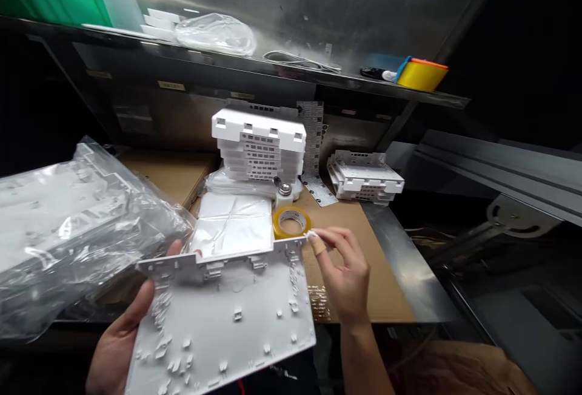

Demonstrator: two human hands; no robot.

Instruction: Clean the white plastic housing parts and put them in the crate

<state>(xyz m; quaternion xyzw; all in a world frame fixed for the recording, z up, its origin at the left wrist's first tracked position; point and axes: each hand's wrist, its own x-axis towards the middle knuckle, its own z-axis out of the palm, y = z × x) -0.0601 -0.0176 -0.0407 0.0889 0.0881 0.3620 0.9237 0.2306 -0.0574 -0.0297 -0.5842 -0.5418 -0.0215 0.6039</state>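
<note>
A white plastic panel (pixel 254 316), with small posts and clips on its inner face, is held tilted in front of me. My left hand (pixel 120 334) grips its left edge, thumb on the near side and fingertips showing behind the top edge. At the panel's top right corner, my right hand (pixel 343 267) pinches a small white piece (pixel 311 235), perhaps cloth or tissue, against the edge. One right fingertip has a tan bandage or tape. Just behind the panel lie a roll of yellow tape (pixel 276 222) and a stack of white sheets in clear plastic (pixel 234 216).
White molded parts (pixel 259 131) are stacked at the back, with a smaller stack (pixel 368 179) to the right. Bagged panels (pixel 59 213) fill the left. A metal-lidded bottle (pixel 284 196) stands by the tape. Above runs a shelf (pixel 282 67); a metal rail (pixel 500 170) is at right.
</note>
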